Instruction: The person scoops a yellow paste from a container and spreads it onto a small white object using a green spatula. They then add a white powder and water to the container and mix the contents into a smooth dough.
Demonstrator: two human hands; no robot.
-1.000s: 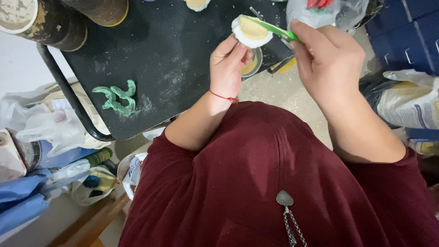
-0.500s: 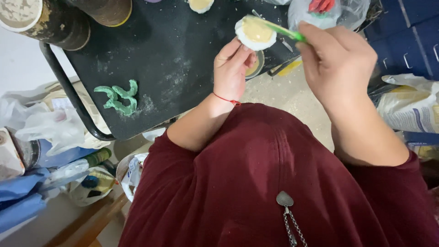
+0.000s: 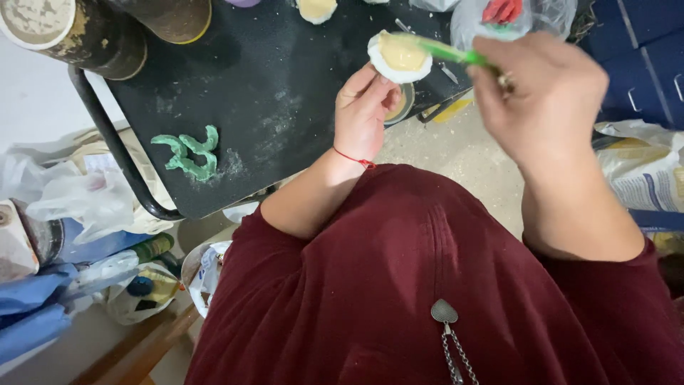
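Both your hands are busy above the black table (image 3: 271, 107): your left hand (image 3: 365, 107) pinches a small white shell-shaped piece (image 3: 399, 57) over the table's near edge, while your right hand (image 3: 545, 93) grips a green brush (image 3: 450, 51) whose tip touches the piece's yellowish centre.

Your work surface is a black tray (image 3: 285, 93) with a dark tube frame (image 3: 107, 150) along its left and lower edge; its top is dusted with pale powder. On it you have a green clay piece (image 3: 189, 155) near the lower left, lying flat. At the far left corner stand two cans (image 3: 78, 32), close together. At the far edge sits a cream-filled mould (image 3: 317, 8), cut off by the frame edge. A small round tin (image 3: 402, 107) rests at the tray's right edge, partly hidden. Below the tray the floor (image 3: 456, 150) is pale and speckled, with bags (image 3: 641, 171) lying on it at the right
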